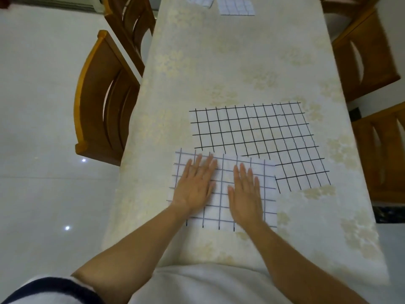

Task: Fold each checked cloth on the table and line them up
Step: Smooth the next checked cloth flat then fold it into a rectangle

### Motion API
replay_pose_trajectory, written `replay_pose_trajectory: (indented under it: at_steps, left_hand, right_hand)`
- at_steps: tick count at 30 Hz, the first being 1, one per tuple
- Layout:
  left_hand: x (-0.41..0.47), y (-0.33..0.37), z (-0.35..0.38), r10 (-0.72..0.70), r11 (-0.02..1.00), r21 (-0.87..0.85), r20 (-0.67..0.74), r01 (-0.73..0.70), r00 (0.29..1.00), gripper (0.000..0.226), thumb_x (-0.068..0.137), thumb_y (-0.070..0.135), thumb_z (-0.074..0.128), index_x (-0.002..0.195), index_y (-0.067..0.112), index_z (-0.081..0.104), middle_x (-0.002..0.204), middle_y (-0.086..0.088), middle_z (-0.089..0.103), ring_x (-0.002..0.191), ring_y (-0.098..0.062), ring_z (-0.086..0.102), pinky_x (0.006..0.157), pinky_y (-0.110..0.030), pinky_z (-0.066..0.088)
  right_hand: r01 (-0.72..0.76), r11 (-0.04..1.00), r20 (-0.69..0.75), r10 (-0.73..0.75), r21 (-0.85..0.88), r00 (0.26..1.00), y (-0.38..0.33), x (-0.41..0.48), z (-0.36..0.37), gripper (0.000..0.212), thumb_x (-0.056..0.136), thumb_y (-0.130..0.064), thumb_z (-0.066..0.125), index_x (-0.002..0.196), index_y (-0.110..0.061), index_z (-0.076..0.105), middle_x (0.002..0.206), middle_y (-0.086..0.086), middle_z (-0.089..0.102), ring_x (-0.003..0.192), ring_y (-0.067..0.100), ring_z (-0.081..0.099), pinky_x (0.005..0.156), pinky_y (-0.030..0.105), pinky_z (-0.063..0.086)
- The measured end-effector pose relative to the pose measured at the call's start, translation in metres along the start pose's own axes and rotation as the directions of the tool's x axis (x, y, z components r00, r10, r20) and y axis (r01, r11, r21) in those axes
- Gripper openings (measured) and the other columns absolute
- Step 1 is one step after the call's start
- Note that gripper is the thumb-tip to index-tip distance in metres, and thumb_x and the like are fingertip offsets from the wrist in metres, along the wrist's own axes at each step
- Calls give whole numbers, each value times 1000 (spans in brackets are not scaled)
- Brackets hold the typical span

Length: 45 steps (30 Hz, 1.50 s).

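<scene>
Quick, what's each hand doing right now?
Left hand: open, pressing flat on the folded checked cloth.
Right hand: open, flat on the same cloth.

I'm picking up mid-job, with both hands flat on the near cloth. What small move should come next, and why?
Probably slide the near cloth off the black-grid cloth: left hand and right hand press it flat, it overlaps that spread cloth, and two folded cloths wait at the far end.

A folded grey-checked cloth (268,194) lies flat near the table (219,62) front, overlapping a spread black-checked cloth (252,128). At the far end lie a folded left cloth (201,0) and, just beside it, a right cloth (236,6).
</scene>
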<state>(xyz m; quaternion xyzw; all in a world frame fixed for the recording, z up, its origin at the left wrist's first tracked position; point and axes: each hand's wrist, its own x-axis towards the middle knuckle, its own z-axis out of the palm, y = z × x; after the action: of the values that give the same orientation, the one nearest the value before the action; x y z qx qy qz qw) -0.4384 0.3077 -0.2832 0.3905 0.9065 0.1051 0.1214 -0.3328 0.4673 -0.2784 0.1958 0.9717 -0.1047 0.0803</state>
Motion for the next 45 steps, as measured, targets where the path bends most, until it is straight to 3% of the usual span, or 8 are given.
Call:
replay_pose_trajectory:
  at_steps: [6, 11, 15, 22, 31, 36, 41, 45]
  left_hand:
    - [-45, 3, 27, -62, 997, 60, 120, 55, 991, 67, 104, 61, 5, 159, 29, -15, 166, 7, -19, 153, -21, -23, 124, -46, -8]
    - [-49, -8, 16, -32, 999, 45, 127, 27, 991, 67, 103, 63, 1, 157, 30, -22, 164, 6, -28, 149, -21, -31, 124, -45, -12]
    - [-41, -1, 7, 10, 1000, 21, 86, -12, 996, 72, 104, 57, 17, 160, 23, -11, 167, -1, -21, 151, -25, -26, 125, -45, -10]
    - [1, 20, -20, 44, 999, -38, 297, -34, 954, 105, 87, 59, 67, 161, 32, -3, 166, 2, -25, 153, -30, -21, 124, -58, -1]
    - [36, 30, -29, -67, 993, 115, 490, 11, 869, 143, 66, 65, 83, 159, 25, -17, 164, -4, -30, 151, -36, -23, 120, -67, 0]
    - [38, 29, -29, -21, 994, 107, 419, -26, 908, 140, 67, 72, 77, 159, 21, -15, 165, -5, -27, 151, -35, -23, 123, -59, -4]
    - [43, 26, -24, -46, 997, 77, 445, 13, 894, 143, 64, 70, 80, 159, 24, -16, 164, -4, -29, 151, -37, -22, 122, -62, -1]
    - [43, 31, -22, -62, 995, 103, 456, 17, 888, 147, 61, 71, 82, 158, 25, -19, 161, -6, -35, 149, -40, -26, 120, -65, -3]
  right_hand:
    - [9, 998, 93, -4, -56, 996, 13, -55, 23, 62, 104, -53, 14, 158, -29, -4, 166, 1, -10, 152, 23, -12, 124, 47, 3]
    - [-309, 950, 107, 312, -51, 944, 77, -58, 0, 67, 102, -56, 12, 157, -25, -10, 164, 2, -16, 152, 24, -9, 124, 44, 1]
    - [-495, 850, 18, 500, 179, 866, 86, -54, -22, 62, 99, -34, 50, 152, -9, 30, 156, 14, 28, 140, 32, 32, 114, 44, 32]
    - [-614, 583, 183, 629, 532, 756, 75, -46, -29, 65, 91, -30, 69, 144, -9, 39, 140, 17, 40, 115, 34, 56, 94, 39, 49]
    - [-715, 387, 447, 582, 582, 679, 94, -48, -38, 38, 80, -47, 74, 74, -14, 55, 74, 11, 54, 65, 19, 51, 64, 26, 40]
    - [-680, 285, 419, 610, 676, 672, 93, -50, -48, 43, 85, -33, 76, 113, -3, 63, 103, 15, 67, 99, 32, 66, 93, 45, 55]
    - [-664, 20, 559, 522, 747, 644, 91, -51, -57, 34, 89, -18, 73, 120, -10, 63, 103, 8, 70, 96, 24, 68, 83, 35, 56]
    - [-636, 162, 455, 569, 755, 685, 94, -54, -60, 37, 91, -18, 71, 125, -6, 64, 118, 11, 69, 104, 25, 67, 94, 41, 54]
